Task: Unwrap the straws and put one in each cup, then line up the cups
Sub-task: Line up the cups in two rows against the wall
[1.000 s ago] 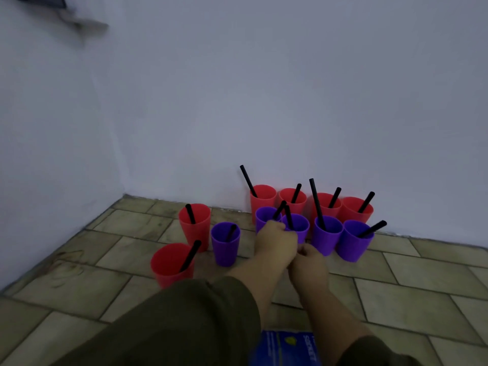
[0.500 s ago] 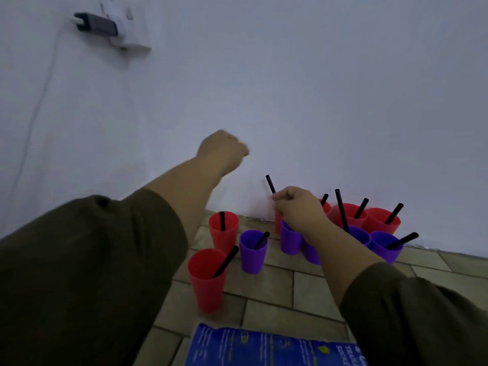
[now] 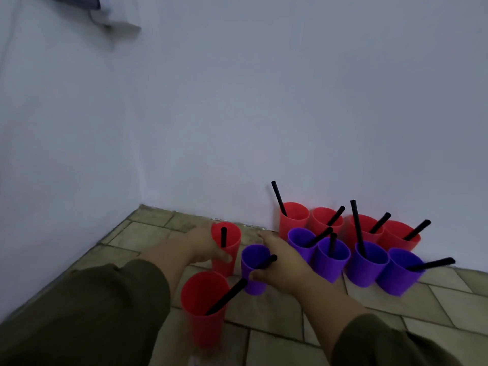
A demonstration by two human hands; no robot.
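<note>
Both arms reach forward and down, side by side, bare forearms coming out of dark olive sleeves: left sleeve [image 3: 92,313], right sleeve [image 3: 390,342]. Left hand [image 3: 202,245] grips a red cup [image 3: 232,244] from its left side, thumb [image 3: 223,257] across the near face, fingers hidden behind. Right hand [image 3: 284,262] holds a purple cup [image 3: 253,285] from its right side, thumb [image 3: 260,274] curled on the near wall, fingers reaching round the far side. Wrists roughly straight, backs of hands up. Hands near each other, not touching.
</note>
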